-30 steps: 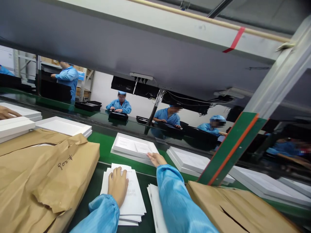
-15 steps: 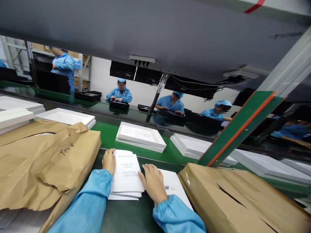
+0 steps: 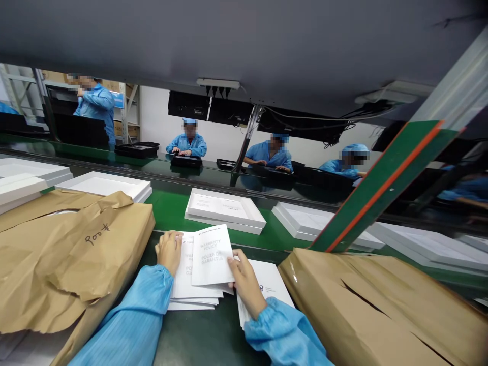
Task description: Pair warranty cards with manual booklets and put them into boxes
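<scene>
My right hand [image 3: 247, 282] pinches the right edge of a white warranty leaflet [image 3: 212, 254] printed "Warranty Policy". That leaflet is tilted up above a stack of the same leaflets [image 3: 182, 294], covering part of the top one. Against the stack's left edge, my left hand [image 3: 168, 252] is closed with curled fingers; its thumb is hidden. A second pile of white printed booklets [image 3: 274, 282] lies just right of the stack, partly behind my right hand and wrist.
Brown paper packages flank the stacks, a torn one [image 3: 114, 254] left and another [image 3: 366, 305] right. Behind them, open white boxes [image 3: 224, 226] line a green conveyor [image 3: 168, 211]. A slanted green post [image 3: 366, 203] rises at right. Co-workers in blue sit or stand across the line.
My right hand has taken hold of the top warranty leaflet, lifted its edge and shifted it to the right. My left hand remains at the stack's left edge. The view has tilted slightly.
</scene>
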Tool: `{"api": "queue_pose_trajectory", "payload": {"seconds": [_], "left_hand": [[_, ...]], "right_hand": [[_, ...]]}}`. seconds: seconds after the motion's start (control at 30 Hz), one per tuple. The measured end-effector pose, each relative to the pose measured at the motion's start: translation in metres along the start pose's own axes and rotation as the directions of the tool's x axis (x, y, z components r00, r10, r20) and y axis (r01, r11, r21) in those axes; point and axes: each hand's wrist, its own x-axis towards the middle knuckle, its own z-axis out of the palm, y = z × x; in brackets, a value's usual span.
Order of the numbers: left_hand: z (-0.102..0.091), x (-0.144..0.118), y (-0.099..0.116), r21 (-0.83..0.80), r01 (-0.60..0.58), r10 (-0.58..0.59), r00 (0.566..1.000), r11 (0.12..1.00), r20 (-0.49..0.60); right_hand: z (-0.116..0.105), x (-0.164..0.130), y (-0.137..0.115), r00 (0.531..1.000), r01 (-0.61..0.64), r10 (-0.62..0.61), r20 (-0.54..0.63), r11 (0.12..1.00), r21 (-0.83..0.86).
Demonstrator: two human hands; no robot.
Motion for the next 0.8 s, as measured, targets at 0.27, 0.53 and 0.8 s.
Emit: {"api": "queue_pose_trajectory", "payload": {"seconds": [0.27,0.53,0.8], "left_hand": [[-0.004,-0.016,0.033,0.036,-0.078,0.070,0.979,0.996,0.192],[0.001,-0.021,0.033,0.052,-0.096,0.087,0.985,0.994,0.150],[0.000,-0.011,0.035,-0.780,0.050,0.179,0.962,0.624,0.205]], "right_hand": [[-0.005,0.005,0.013,0.967,0.201,-0.242,-0.083,0.919,-0.338],[0.007,-0.001,0.016,0.994,0.041,-0.094,-0.062,0.817,-0.575],[-0.004,0.001,0.002,0.919,0.280,-0.311,-0.244,0.948,-0.155]]}}
